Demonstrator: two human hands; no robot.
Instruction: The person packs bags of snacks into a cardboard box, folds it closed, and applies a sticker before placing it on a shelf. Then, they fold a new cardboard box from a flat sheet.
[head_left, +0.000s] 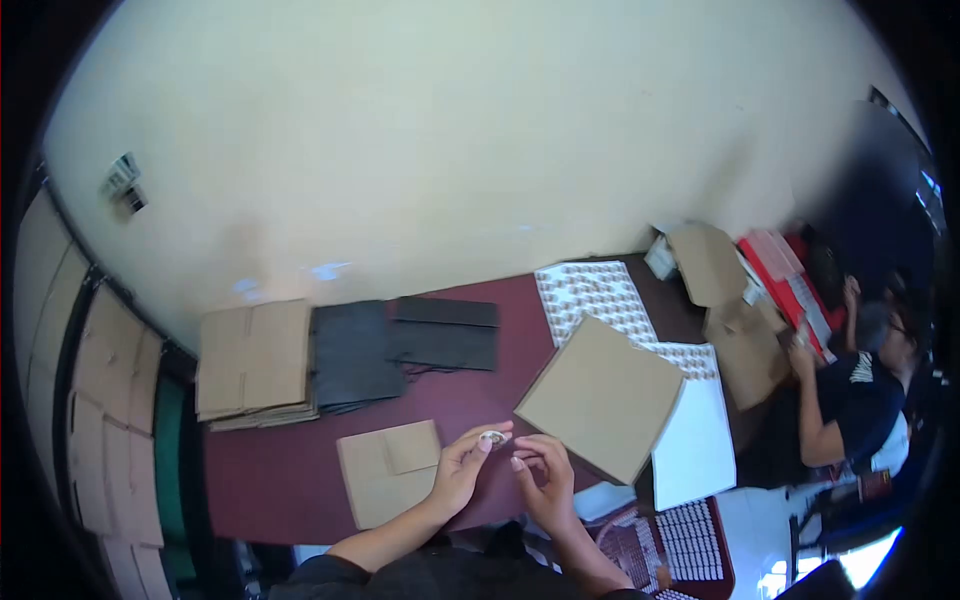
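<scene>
My left hand [465, 468] pinches a small pale item [492, 437] between thumb and fingertips, just above the dark red table [290, 470]. My right hand [543, 478] is beside it, fingers curled, fingertips close to the same small item; whether it touches it is unclear. A flat cardboard piece [385, 472] lies under my left wrist. A square cardboard sheet [600, 397] lies right of my hands, on top of white sheets [695, 440].
A stack of folded cardboard [252, 362] and black folded bags [400, 345] lie at the table's far side. A patterned sticker sheet [590, 295] lies by the wall. Another person [850, 400] works at the right among cardboard boxes [735, 320] and red packs [785, 270].
</scene>
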